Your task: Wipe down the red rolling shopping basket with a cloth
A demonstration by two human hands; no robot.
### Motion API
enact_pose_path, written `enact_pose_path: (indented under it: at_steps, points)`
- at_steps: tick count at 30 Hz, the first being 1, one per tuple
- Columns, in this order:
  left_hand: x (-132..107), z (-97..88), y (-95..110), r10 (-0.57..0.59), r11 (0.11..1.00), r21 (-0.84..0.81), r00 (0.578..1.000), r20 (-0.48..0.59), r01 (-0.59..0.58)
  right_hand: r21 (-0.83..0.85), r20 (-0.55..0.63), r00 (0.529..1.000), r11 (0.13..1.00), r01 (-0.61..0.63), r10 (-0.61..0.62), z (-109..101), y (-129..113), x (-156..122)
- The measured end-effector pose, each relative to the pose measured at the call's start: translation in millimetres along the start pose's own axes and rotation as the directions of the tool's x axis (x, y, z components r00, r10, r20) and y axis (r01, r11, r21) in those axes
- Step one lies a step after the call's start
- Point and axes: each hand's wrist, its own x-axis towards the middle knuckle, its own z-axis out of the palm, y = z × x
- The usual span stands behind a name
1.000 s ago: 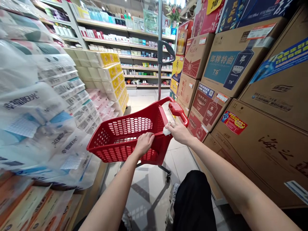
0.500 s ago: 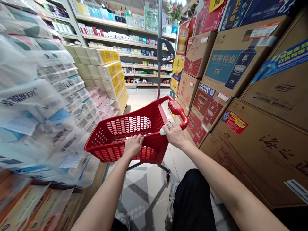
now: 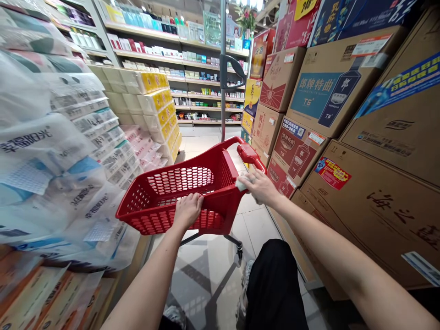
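Observation:
A red plastic shopping cart stands crosswise in front of me, its perforated basket empty. My left hand is closed over the near rim of the basket. Between the fingers of my right hand is a crumpled white cloth or tissue; I cannot tell which. That hand lies at the near end of the cart's red handle, with the white piece against the red plastic. A grey pole with a dark grey loop grip rises behind the basket.
Wrapped tissue packs are piled on the left, with yellow-ended packs beyond. Tall stacks of cardboard boxes line the right. Shelves of small products close off the back. Pale floor tiles run beneath the cart.
My right hand has slid right and slightly up, from the basket's corner along the handle, carrying the white piece. My left hand stays on the rim; the view has shifted slightly.

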Motion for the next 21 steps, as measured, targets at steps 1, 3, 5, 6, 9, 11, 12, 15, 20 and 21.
enact_pose_path:
  at_steps: [1, 3, 5, 6, 9, 11, 12, 15, 20, 21]
  points:
    - [-0.2, 0.3, 0.9, -0.005, 1.0, 0.002, 1.0, -0.002, 0.005, -0.013, -0.002, 1.0, 1.0, -0.016, 0.016, -1.3, 9.9, -5.1]
    - [-0.3, 0.7, 2.8, -0.014, 1.0, 0.007, 1.0, -0.007, 0.014, -0.03, -0.013, 0.999, 0.999, -0.03, 0.03, -2.1, 22.2, -12.3]
    - [-0.4, 0.9, 4.2, -0.023, 1.0, 0.016, 1.0, -0.015, 0.024, -0.039, -0.033, 0.998, 0.998, -0.049, 0.048, -1.1, 22.4, -14.5]
    - [-0.5, 0.8, 4.4, -0.028, 0.999, 0.021, 0.999, -0.018, 0.029, -0.042, -0.047, 0.997, 0.997, -0.068, 0.066, -0.1, 18.1, -13.6]
    - [-0.9, 0.4, 3.4, -0.04, 0.999, 0.032, 0.999, -0.018, 0.041, -0.04, -0.069, 0.99, 0.991, -0.124, 0.121, 4.6, -8.1, -3.7]
    - [-1.6, 0.0, 1.8, -0.037, 0.998, 0.042, 0.999, -0.018, 0.037, -0.018, -0.042, 0.994, 0.994, -0.104, 0.103, 9.6, -31.0, 7.0]
    - [-2.1, -0.2, 1.0, -0.034, 0.998, 0.047, 0.999, -0.02, 0.035, -0.002, -0.034, 0.995, 0.995, -0.099, 0.099, 12.6, -42.1, 12.7]
    - [-3.8, -1.4, -1.7, -0.03, 0.998, 0.046, 0.999, -0.023, 0.031, 0.048, -0.04, 0.994, 0.994, -0.101, 0.103, 20.5, -66.3, 27.1]
    - [-5.9, -5.0, -8.0, -0.036, 0.999, 0.021, 0.999, 0.02, 0.036, 0.058, -0.075, 0.997, 0.998, 0.028, -0.023, 15.2, -54.9, 27.5]
    - [-6.2, -5.5, -9.1, -0.036, 0.999, 0.016, 0.999, 0.029, 0.036, 0.05, -0.074, 0.996, 0.998, 0.05, -0.046, 11.0, -45.8, 24.0]
